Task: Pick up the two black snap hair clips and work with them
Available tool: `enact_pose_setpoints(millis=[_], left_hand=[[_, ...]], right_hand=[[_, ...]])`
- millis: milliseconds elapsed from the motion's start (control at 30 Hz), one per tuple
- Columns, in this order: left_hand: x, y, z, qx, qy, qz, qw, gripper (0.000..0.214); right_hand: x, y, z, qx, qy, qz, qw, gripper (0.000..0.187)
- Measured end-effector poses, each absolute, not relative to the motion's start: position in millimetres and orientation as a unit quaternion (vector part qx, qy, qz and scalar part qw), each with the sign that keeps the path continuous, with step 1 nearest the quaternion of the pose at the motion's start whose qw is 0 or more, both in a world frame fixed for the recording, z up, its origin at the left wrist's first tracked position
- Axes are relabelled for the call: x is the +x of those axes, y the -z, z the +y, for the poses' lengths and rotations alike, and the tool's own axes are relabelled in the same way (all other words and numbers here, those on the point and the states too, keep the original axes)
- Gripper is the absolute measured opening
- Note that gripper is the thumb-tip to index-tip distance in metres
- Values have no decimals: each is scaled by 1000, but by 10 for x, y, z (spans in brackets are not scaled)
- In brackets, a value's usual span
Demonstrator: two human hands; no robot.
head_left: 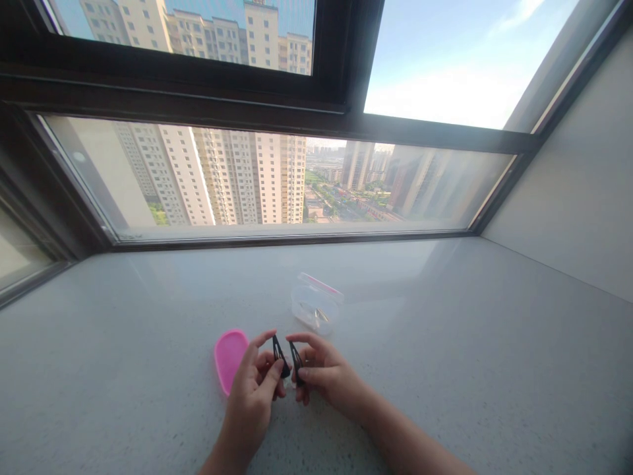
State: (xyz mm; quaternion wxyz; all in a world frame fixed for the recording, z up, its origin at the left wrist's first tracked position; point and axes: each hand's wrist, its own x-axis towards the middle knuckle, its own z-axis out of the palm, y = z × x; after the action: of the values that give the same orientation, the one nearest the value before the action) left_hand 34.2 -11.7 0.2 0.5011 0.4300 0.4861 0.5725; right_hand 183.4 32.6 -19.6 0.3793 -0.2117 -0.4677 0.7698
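Two black snap hair clips are held up side by side, one in each hand, with a narrow gap between them. My left hand [257, 382] pinches the left hair clip [278, 353] between thumb and index finger, its narrow end up. The other hair clip [296, 363] is gripped the same way by my right hand [324, 369]. Just left of my left hand, and partly behind it, lies a pink oval lid or tray [230, 359]. Beyond my right hand stands a small clear plastic box [306, 305] with some small items inside, too blurred to name.
The pale speckled sill [445, 369] stretches out on both sides of my hands. Behind it rises a dark-framed window [297, 243] with tall buildings outside. A white wall [573, 198] bounds the sill on the right.
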Motion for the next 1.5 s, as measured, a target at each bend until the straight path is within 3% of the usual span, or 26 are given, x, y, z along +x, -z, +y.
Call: enact_pose_setpoints(millis=[1500], left_hand=[[319, 41, -138, 495, -548, 509, 442, 53]], right_hand=[[1822, 175, 302, -199, -747, -492, 400, 59]])
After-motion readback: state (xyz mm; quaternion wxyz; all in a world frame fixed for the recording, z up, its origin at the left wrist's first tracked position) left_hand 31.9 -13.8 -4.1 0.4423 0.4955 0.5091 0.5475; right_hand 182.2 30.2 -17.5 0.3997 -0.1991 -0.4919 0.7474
